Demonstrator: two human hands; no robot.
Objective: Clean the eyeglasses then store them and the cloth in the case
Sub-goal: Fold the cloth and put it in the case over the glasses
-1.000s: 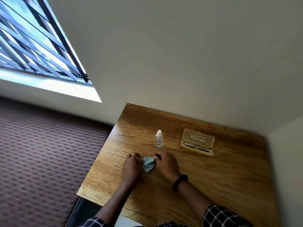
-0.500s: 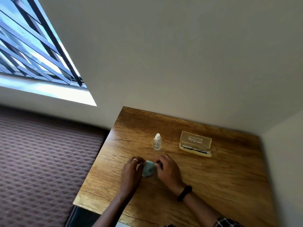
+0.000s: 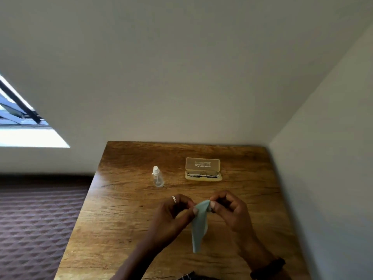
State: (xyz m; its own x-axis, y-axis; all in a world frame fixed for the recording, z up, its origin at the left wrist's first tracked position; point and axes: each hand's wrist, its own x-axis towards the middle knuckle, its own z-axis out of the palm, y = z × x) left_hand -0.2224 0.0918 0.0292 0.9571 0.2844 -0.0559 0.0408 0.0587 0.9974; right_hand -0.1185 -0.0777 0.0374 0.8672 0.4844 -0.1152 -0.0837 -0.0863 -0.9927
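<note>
Cloth (image 3: 198, 225), pale blue-green, limp, creased

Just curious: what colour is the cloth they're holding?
Pale blue-green; the cleaning cloth shows best in the head view.

Legible text: none.
Only marking is white print, a small logo plus a few short lines, on the inner face of the open lid (image 3: 202, 164) of the case (image 3: 203, 177). It's too small and blurred to make out any letter or number. The case sits on the desk (image 3: 125, 199), beyond and slightly right of the right hand (image 3: 230, 209) grip on the cloth (image 3: 199, 225), well apart from it.
</note>
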